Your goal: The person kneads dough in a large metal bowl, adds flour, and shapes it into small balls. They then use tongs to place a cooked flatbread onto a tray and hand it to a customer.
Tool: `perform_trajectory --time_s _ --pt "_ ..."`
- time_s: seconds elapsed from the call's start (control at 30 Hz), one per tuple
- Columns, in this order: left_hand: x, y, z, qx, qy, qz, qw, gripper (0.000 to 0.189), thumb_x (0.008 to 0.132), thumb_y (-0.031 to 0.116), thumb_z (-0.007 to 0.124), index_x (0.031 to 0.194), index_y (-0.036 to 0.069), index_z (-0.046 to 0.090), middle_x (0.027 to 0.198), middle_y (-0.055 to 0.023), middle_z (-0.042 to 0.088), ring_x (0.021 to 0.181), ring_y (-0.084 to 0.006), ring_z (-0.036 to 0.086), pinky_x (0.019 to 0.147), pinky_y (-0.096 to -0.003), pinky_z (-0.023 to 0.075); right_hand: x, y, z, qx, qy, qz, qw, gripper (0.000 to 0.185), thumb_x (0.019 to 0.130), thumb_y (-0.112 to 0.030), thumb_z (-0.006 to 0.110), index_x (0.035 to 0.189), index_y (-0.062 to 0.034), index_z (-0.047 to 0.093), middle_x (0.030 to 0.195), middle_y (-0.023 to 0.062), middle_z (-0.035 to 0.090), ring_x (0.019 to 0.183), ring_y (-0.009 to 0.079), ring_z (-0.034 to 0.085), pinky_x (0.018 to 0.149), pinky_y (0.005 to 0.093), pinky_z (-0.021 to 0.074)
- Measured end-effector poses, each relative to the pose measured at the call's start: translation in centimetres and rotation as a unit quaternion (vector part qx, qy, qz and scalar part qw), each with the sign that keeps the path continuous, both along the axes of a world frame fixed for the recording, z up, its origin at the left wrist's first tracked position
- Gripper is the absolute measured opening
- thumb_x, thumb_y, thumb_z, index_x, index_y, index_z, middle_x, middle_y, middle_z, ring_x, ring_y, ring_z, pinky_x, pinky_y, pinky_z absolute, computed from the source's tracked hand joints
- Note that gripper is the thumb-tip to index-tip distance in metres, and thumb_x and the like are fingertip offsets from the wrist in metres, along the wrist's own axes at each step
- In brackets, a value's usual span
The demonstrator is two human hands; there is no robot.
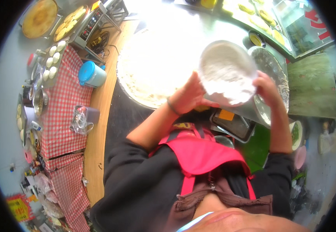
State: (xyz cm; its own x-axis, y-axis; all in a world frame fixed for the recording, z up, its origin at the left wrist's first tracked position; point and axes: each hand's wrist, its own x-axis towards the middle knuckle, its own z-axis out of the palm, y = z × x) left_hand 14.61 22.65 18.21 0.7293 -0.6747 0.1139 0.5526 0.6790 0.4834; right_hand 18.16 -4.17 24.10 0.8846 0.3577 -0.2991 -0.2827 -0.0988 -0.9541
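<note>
My left hand [189, 95] is against the left side of a round bowl [204, 66], thumb stretched out under its near rim. On the bowl's right rim is the grip of my right hand [268, 87]. White flour-like powder [226, 78] lies inside, heaped towards the near side; the bowl is tilted so I see into it, and it is slightly blurred. Below and left of it spreads a large round pan [133, 100], mostly washed out by glare, with pale crumbly matter at its edge. To the right stands a flour-dusted metal basin [272, 65], partly behind my right hand.
At left, a red-checked cloth [66, 107] carries a tray of dough balls [52, 62], a blue-lidded jug [91, 74] and a clear plastic container [83, 119]. Flatbreads [70, 23] lie beyond. A wooden board [313, 87] is at right; a metal tray [234, 126] sits below the bowl.
</note>
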Motion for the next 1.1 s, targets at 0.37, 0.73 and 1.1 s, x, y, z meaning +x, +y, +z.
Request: perform_trajectory --time_s 0.37,0.73,1.1 --pt "1.4 18.5 -2.5 0.107 0.125 0.146 0.976 0.061 0.083 0.036 0.045 0.129 0.0 0.028 0.127 -0.0148 0.039 0.116 -0.0305 0.041 0.093 -0.0483 0.0359 3.0 23.2 0.3 -0.169 -0.216 0.006 0.962 0.052 0.08 -0.024 0.059 0.123 -0.0006 0.041 0.113 0.0122 0.052 0.098 0.0201 0.052 0.085 0.0294 0.0416" --pt "3.2 19.9 -1.5 0.102 0.117 0.136 0.979 0.058 0.085 0.037 0.045 0.127 0.002 0.029 0.122 -0.0173 0.042 0.108 -0.0298 0.048 0.086 -0.0453 0.0452 4.4 32.1 -3.1 -0.378 -0.37 0.145 0.836 0.051 0.07 -0.034 0.065 0.117 -0.0198 0.051 0.123 0.0194 0.043 0.107 0.0343 0.047 0.088 0.039 0.0398" --pt "3.7 16.6 -1.9 0.112 0.124 0.132 0.977 0.061 0.083 0.039 0.047 0.127 0.0 0.029 0.121 -0.0187 0.043 0.107 -0.0322 0.049 0.089 -0.0469 0.0429 7.9 28.4 -4.2 -0.267 -0.213 0.097 0.935 0.045 0.067 -0.012 0.064 0.11 -0.0064 0.055 0.088 0.0156 0.062 0.079 0.0239 0.059 0.072 0.0295 0.0464"
